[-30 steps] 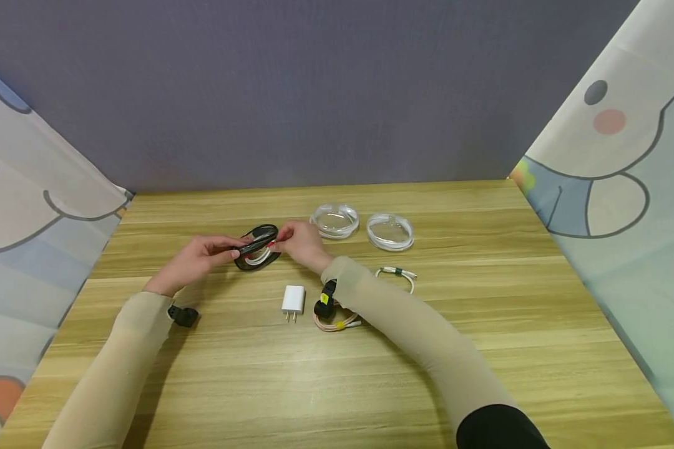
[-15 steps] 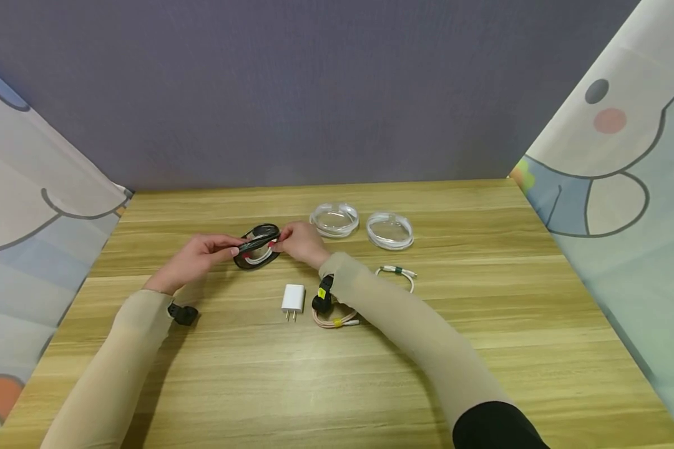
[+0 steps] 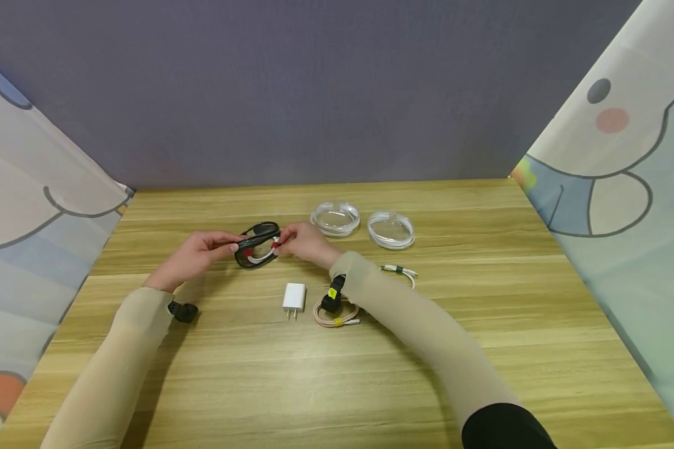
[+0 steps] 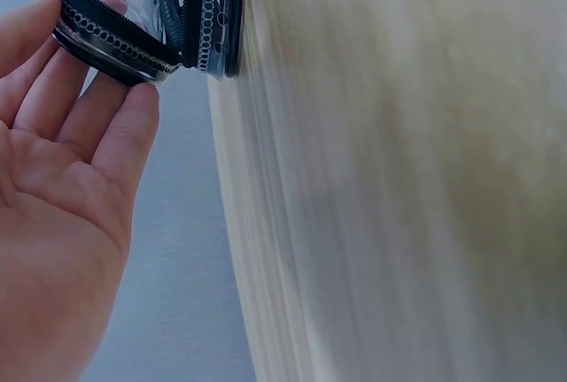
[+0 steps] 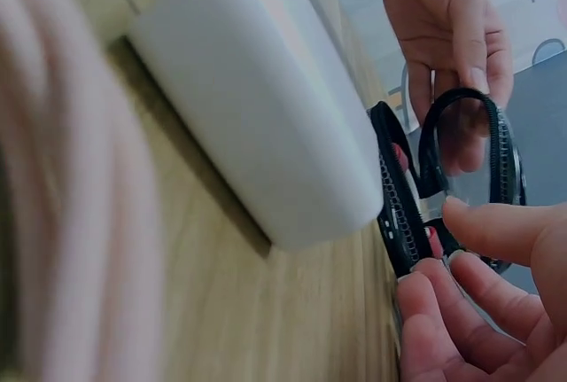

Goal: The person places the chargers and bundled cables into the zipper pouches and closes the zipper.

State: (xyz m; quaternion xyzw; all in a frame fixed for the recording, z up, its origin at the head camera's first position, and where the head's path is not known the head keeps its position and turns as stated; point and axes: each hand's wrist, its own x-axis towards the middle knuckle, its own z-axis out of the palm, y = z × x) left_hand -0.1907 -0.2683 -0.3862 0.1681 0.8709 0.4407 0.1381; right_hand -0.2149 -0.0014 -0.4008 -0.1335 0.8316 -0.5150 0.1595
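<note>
Your left hand [image 3: 193,257] pinched the raised lid of a clear round case [image 3: 255,240] with a black zip edge, thumb on one side and fingers on the other. Your right hand [image 3: 309,243] reached in from the opposite side, its bent fingertips at the lower rim; you could not tell whether they were clamped on the rim or on the white cable [image 3: 262,258] with red ties inside. The case stood open between both hands, over the left part of the worktop [image 3: 230,386]. Nearer you, to its right, lay a white charger [image 3: 294,295], prongs toward you, with a pink cable coil [image 3: 326,323] just beside it, partly hidden by your right wrist camera [image 3: 332,300]. Beyond your right forearm lay a white cable with a green tie [image 3: 411,275], and farther back two white coils [image 3: 337,231] sat side by side.
</note>
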